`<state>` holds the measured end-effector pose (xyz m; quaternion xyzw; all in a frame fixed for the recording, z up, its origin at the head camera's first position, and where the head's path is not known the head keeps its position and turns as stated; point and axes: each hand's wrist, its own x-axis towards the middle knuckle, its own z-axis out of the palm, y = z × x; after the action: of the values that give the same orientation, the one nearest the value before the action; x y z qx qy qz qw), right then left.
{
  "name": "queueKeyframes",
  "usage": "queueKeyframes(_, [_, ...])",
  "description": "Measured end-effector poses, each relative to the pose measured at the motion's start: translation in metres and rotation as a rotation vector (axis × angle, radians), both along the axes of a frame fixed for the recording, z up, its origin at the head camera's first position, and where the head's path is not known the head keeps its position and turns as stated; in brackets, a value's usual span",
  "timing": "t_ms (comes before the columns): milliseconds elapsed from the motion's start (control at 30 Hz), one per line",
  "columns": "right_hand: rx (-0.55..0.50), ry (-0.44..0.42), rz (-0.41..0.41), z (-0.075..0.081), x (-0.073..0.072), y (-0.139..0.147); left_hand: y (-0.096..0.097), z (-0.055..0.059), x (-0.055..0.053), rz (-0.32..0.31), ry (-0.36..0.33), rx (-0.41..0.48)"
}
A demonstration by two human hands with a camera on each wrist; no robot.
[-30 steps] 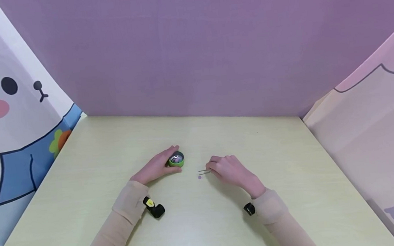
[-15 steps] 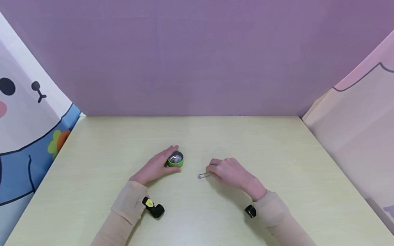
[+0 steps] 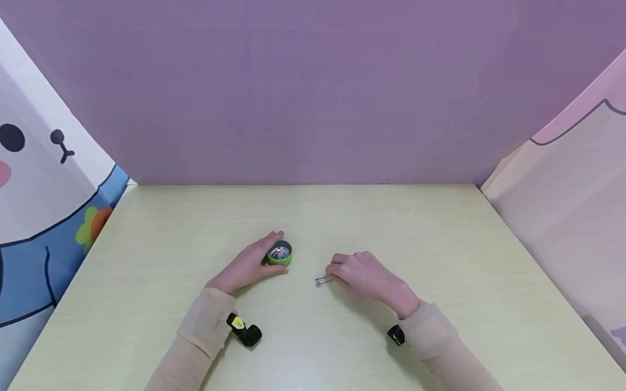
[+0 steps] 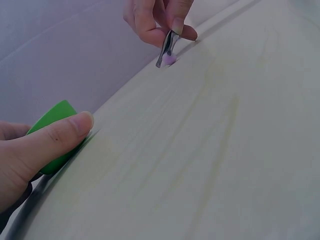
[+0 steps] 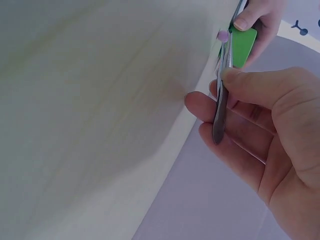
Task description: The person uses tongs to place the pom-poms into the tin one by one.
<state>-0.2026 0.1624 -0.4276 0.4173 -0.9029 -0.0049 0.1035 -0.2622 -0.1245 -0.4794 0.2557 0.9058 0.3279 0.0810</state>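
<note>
My left hand (image 3: pixel 245 266) holds a small green bowl (image 3: pixel 281 262) with a shiny metal inside, thumb on the near side and fingers on the far side. Small pale bits show inside it. In the left wrist view my thumb presses the bowl's green wall (image 4: pixel 54 116). To the right, my right hand (image 3: pixel 366 275) pinches metal tweezers (image 5: pixel 220 112) between thumb and fingers, tips pointing left toward the bowl. A small purple bead (image 5: pixel 222 35) is right at the tweezer tips, low over the table. The left wrist view shows the bead (image 4: pixel 170 59) between the two prongs.
A pale wooden table (image 3: pixel 305 357) lies under both hands. A purple panel (image 3: pixel 303 84) stands at its back edge, with printed cloth walls at left (image 3: pixel 39 201) and right (image 3: pixel 594 214). Black wrist cameras sit at both cuffs.
My right hand has moved slightly toward me, bringing the tweezer tips from just beyond the purple bead down to it. The prongs have drawn closer together. My left hand and the bowl stay put.
</note>
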Motion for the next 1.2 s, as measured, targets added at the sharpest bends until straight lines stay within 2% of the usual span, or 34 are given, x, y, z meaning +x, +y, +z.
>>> queueKeyframes(333, [0.011,0.014,0.010,-0.001,-0.001,-0.001,0.001,0.002,0.001,-0.001,0.011,0.007])
queueKeyframes(800, [0.040,0.077,0.014,0.000,-0.003,-0.001,0.001,0.001,0.000,0.001,0.005,0.008])
queueKeyframes(933, [0.036,0.102,0.018,0.003,-0.008,-0.002,0.000,0.002,0.000,0.002,-0.001,0.007])
queueKeyframes(1200, [-0.034,0.109,0.002,0.011,-0.024,-0.010,0.001,0.002,0.000,0.008,-0.001,0.012])
